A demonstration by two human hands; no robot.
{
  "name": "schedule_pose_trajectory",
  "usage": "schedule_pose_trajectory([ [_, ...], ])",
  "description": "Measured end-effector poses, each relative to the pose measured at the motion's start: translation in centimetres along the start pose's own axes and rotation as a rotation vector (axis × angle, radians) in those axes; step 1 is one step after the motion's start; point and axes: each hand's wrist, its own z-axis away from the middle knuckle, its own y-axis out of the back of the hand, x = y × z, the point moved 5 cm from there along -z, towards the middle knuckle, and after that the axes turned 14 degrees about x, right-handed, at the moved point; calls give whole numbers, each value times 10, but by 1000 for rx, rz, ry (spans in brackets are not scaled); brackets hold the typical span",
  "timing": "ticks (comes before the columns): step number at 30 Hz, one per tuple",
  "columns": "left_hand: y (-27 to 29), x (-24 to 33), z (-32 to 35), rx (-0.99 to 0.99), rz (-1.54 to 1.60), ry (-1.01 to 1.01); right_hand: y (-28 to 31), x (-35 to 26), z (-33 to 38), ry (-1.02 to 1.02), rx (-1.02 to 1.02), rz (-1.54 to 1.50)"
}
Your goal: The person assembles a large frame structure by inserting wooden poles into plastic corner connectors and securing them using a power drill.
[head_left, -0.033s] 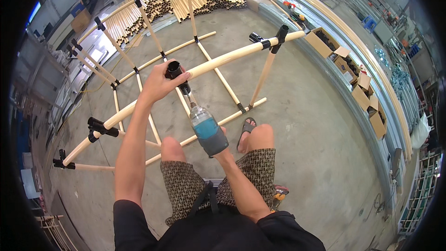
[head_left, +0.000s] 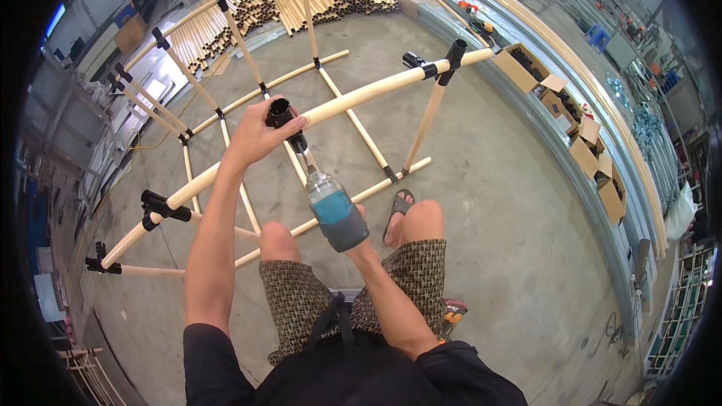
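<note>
- One glossy black connector (head_left: 279,118), round-mouthed, on a cream pipe (head_left: 361,96)
- Left hand (head_left: 254,135) clamped around the connector
- Right hand (head_left: 359,249), mostly hidden, gripping a turquoise-and-grey driver (head_left: 335,212)

The connector (head_left: 279,114) I grip is black, my power tool (head_left: 338,218) teal and dark grey, the near pipe (head_left: 368,95) pale cream. My shorts (head_left: 289,286) show a tan-and-black repeating pattern; the far-right stool (head_left: 598,38) is blue.
</note>
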Motion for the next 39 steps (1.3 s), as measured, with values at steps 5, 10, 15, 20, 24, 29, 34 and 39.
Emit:
schedule_pose_trajectory([
  [5, 1, 5, 0, -13, -37, 17, -4, 7, -1, -98, -27, -6],
  [10, 4, 1, 1, 1, -53, 8, -2, -32, -9, 69, 13, 97],
  [15, 5, 5, 2, 17, -90, -21, 6, -44, -14, 121, -10, 166],
  [20, 6, 7, 6, -13, -123, 13, 6, -41, -12, 104, -52, 175],
  [24, 1, 4, 4, 94, -115, -59, 9, -31, -16, 135, -92, 169],
  [29, -2, 3, 2, 133, -178, -30, 12, -30, -21, 173, -126, 82],
  [34, -4, -2, 0, 157, -164, 0, 11, -25, -21, 148, -171, 106],
  [39, 1, -3, 6, 125, -106, 119, 8, -35, -16, 159, -110, 95],
])
